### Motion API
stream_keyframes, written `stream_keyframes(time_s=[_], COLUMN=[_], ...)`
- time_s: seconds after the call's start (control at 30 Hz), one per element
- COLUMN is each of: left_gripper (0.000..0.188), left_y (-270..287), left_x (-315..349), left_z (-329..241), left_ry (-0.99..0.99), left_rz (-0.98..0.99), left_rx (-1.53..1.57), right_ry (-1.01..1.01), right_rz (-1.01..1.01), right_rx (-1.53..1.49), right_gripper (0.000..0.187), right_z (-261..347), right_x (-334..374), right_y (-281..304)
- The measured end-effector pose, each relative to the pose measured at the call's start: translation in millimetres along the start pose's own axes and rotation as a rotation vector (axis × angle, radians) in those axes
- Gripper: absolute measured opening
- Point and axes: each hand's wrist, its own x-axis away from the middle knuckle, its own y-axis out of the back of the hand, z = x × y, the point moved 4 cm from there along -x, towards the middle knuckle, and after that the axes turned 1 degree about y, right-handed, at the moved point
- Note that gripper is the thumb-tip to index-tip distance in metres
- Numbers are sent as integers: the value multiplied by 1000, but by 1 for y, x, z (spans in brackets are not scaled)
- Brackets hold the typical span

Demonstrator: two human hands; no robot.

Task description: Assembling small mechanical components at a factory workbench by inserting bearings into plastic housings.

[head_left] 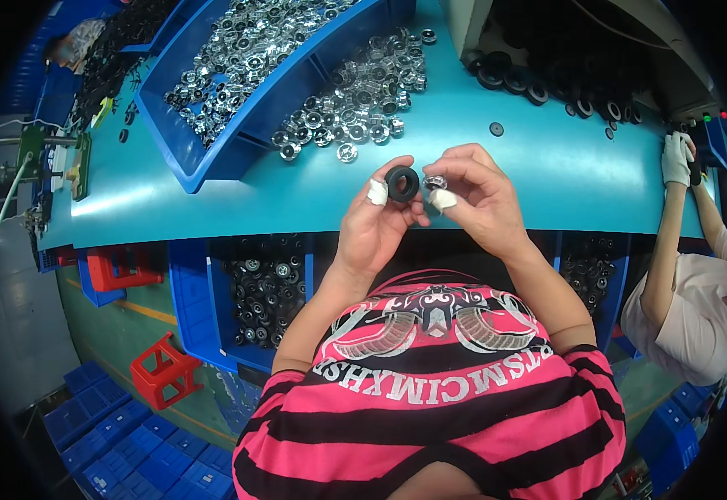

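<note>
Between the thumb and fingers of my left hand (369,225) is a small black rubber tyre (394,193), its round hole facing up toward me. My right hand (487,204) pinches a small shiny chrome wheel hub (435,182) just to the right of the tyre. A narrow gap shows between tyre and hub. White wraps cover both thumbs. Both hands are above the near edge of the teal table (238,208). Beyond them, a heap of chrome wheel hubs (351,108) lies loose on the tabletop.
A blue bin (192,173) full of chrome hubs stands at the back left. Black tyres (538,93) are piled at the back right, with one small black disc (497,129) apart. Below the table edge, a blue crate (201,312) holds assembled wheels. A gloved co-worker (676,283) is at right.
</note>
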Motion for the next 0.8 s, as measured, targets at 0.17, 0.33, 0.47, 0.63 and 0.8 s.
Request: stream_keyframes(time_s=[0.17, 0.33, 0.47, 0.63, 0.8], left_gripper=[55, 55, 54, 52, 47], left_y=[-6, -16, -17, -16, -17], left_x=[2, 3, 4, 4, 3], left_z=[0, -1, -3, -3, -4], left_ry=[-1, -14, -43, -67, -109], left_rz=[-29, -57, -71, -54, -60], left_rx=[-76, -244, -359, -485, -620], right_ry=[-83, 0, -46, -53, -50], right_rz=[72, 114, 52, 42, 9], right_rx=[-120, 36, 50, 114, 115], right_gripper=[25, 22, 20, 21, 23], right_z=[-7, -6, -10, -11, -12], right_x=[5, 4, 6, 4, 3], right_y=[1, 3, 6, 12, 14])
